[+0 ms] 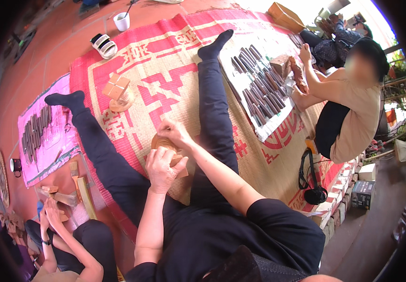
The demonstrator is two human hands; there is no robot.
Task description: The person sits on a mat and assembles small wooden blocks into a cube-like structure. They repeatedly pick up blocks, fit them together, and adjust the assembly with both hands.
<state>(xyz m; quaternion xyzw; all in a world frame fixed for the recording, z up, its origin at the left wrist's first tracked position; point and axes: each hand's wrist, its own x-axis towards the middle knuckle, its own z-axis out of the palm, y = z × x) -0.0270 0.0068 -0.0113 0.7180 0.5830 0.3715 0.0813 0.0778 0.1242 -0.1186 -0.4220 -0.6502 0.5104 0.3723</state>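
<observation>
Between my thighs, low over the mat, is a light brown wooden piece with a rounded end and a squared block end. My left hand is closed round its middle, covering much of it. Just above the rounded end, my right hand is closed with curled fingers. Whatever those fingers hold, if anything, is hidden. Farther off, by my left shin, a similar wooden piece stands on the mat, a round part below and a squared block on top.
A patterned red and straw mat lies under my outstretched legs. Rows of carving tools rest on a white cloth at right, more tools on a pink cloth at left. A co-worker sits at right, another at lower left. A white cup stands far off.
</observation>
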